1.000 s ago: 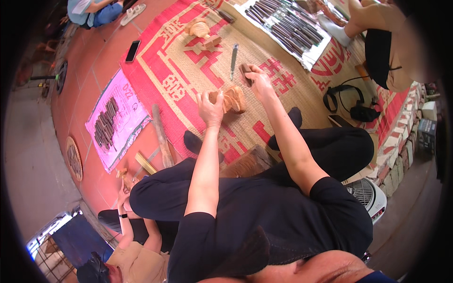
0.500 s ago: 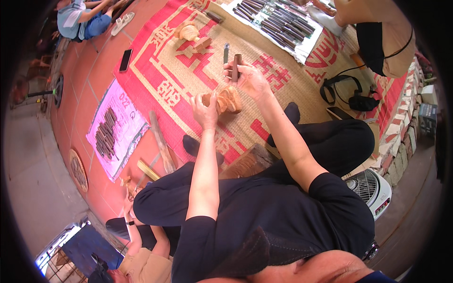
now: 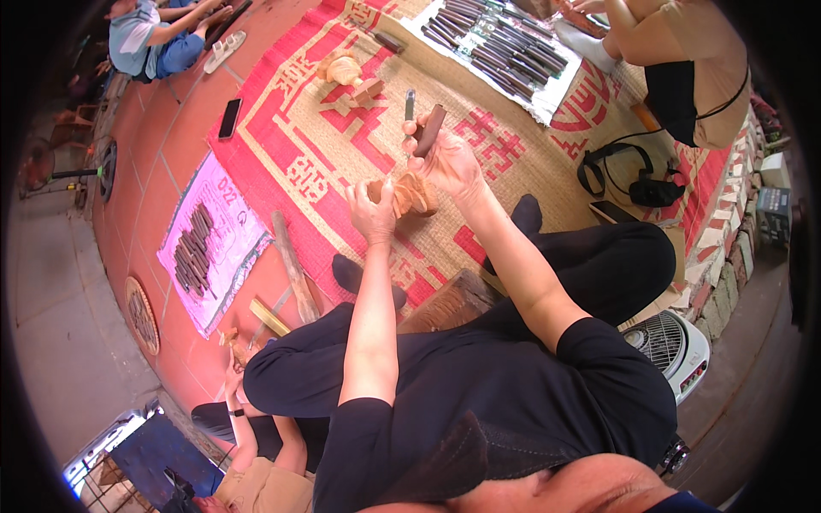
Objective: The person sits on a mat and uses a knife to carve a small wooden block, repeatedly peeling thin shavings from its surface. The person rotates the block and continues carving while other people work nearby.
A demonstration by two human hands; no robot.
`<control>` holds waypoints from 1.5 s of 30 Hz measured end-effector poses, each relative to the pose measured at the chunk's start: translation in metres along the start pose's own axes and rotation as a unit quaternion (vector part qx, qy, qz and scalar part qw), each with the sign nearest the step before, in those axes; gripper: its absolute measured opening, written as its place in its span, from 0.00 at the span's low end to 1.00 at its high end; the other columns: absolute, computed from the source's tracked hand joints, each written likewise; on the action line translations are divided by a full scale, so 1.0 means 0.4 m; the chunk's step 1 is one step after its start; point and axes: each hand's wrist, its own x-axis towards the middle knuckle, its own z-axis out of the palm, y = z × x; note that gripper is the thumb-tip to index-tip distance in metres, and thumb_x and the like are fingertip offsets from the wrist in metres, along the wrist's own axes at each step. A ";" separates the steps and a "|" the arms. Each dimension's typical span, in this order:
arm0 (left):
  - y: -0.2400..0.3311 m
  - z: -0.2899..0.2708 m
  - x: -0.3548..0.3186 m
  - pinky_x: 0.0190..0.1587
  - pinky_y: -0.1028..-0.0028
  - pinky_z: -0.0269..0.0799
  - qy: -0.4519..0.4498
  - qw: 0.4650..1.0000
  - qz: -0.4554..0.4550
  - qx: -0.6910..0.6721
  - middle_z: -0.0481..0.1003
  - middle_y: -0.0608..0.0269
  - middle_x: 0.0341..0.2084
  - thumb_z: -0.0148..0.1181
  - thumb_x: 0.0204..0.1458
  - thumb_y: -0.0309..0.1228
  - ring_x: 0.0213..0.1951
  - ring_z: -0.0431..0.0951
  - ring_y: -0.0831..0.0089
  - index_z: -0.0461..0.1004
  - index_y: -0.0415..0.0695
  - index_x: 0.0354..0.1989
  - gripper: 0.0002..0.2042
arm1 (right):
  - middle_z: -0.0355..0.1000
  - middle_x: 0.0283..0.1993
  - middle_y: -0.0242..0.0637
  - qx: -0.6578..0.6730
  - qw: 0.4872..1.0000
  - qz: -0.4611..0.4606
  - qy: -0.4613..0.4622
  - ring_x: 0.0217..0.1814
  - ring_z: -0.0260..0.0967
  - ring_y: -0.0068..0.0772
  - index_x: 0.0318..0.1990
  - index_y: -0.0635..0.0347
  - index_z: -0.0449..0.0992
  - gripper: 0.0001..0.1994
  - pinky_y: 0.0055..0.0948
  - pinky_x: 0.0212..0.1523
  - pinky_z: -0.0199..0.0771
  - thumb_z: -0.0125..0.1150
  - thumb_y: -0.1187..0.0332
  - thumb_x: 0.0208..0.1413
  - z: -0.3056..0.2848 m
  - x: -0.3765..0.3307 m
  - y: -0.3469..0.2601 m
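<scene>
I sit cross-legged on a red and tan woven mat [image 3: 342, 162]. My left hand [image 3: 373, 212] grips a pale wooden carving [image 3: 412, 193] held just above the mat in front of my knees. My right hand [image 3: 448, 159] is closed around the dark wooden handle of a chisel [image 3: 428, 128], lifted a little above and behind the carving. A second chisel [image 3: 410, 104] with a metal blade lies on the mat just beyond my right hand.
Several chisels lie on a white cloth [image 3: 547, 94] at the far edge of the mat, beside a seated person [image 3: 684, 68]. More tools rest on a pink sheet [image 3: 205, 248] at left. A carved wooden figure [image 3: 342, 68], a phone [image 3: 229, 118], headphones [image 3: 637, 184] and a fan [image 3: 671, 346] surround me.
My right hand has lifted the chisel off the mat and up over the carving. The carving stays in my left hand. The view has shifted slightly.
</scene>
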 end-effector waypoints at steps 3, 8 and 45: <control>0.002 0.001 0.001 0.38 0.59 0.70 -0.002 1.000 -0.007 0.001 0.68 0.56 0.33 0.64 0.44 0.42 0.37 0.73 0.55 0.72 0.43 0.33 0.16 | 0.66 0.51 0.41 0.014 1.000 0.005 -0.009 0.47 0.68 0.38 0.50 0.59 0.71 0.12 0.33 0.39 0.75 0.51 0.65 0.62 0.019 0.004 0.002; 0.002 0.002 0.002 0.38 0.59 0.70 0.002 1.000 -0.001 0.005 0.68 0.56 0.33 0.65 0.43 0.42 0.37 0.73 0.55 0.72 0.44 0.33 0.16 | 0.66 0.51 0.41 0.024 0.999 0.002 -0.024 0.45 0.68 0.36 0.50 0.59 0.71 0.12 0.31 0.37 0.74 0.50 0.67 0.62 0.035 0.008 0.002; 0.006 0.009 0.053 0.41 0.59 0.68 -0.007 0.997 -0.075 0.025 0.69 0.54 0.34 0.60 0.47 0.48 0.38 0.73 0.55 0.71 0.39 0.32 0.21 | 0.68 0.22 0.24 -0.547 0.703 -0.010 0.454 0.22 0.62 0.15 0.33 0.58 0.76 0.06 0.18 0.24 0.62 0.64 0.68 0.51 -0.246 -0.150 -0.051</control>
